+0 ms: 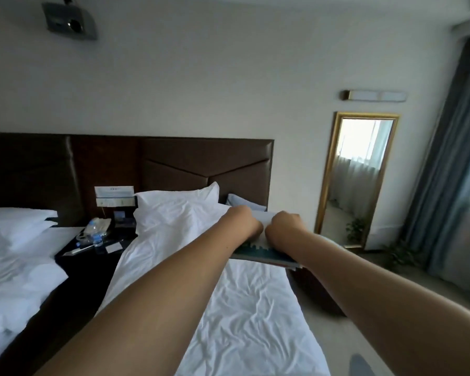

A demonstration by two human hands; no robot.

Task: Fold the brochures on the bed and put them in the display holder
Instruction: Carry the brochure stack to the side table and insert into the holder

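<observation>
As they hover over the white-sheeted bed (250, 308), left hand (244, 223) and right hand (284, 226) seemingly clutch white-and-teal paper brochures (263, 253).

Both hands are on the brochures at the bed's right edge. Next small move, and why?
Likely fold the top brochure over and press a crease. The left hand and right hand grip its white sheet side by side above the stack on the bed. No display holder is in view, so folding probably comes first.
</observation>
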